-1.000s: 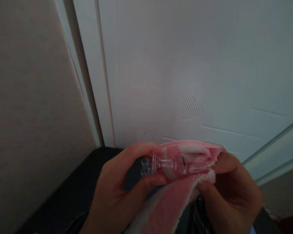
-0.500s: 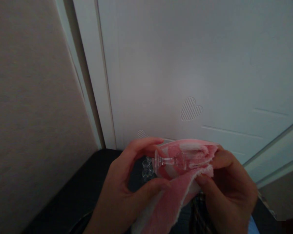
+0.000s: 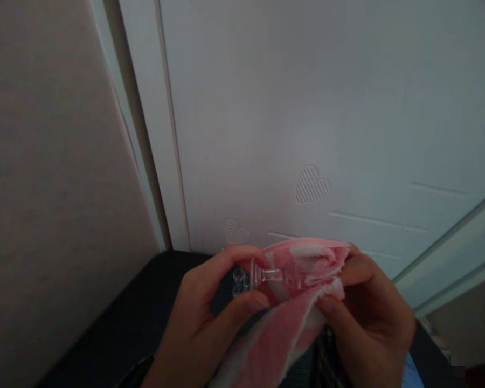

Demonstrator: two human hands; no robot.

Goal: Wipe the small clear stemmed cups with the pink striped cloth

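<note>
A small clear stemmed glass (image 3: 271, 275) lies sideways, its foot toward the left and its bowl partly inside a pink-and-white cloth (image 3: 262, 345). My left hand (image 3: 210, 302) is closed round the foot, thumb below and index finger above. The cloth's folded edge is pinched between the thumb and fingers of my right hand (image 3: 367, 307), around the bowl's end. Some fingertips are hidden behind the cloth, which hangs down between both hands.
Several small clear glasses (image 3: 239, 277) stand on the dark table (image 3: 145, 302) behind my left hand. A white panel with heart patterns (image 3: 313, 184) rises at the back, and a beige wall (image 3: 56, 161) is at the left. Something light blue (image 3: 411, 374) shows at lower right.
My left thumb has shifted from the cloth toward the glass's foot. Both hands, with cloth and glass, sit slightly further left in view. The right hand keeps its pinch.
</note>
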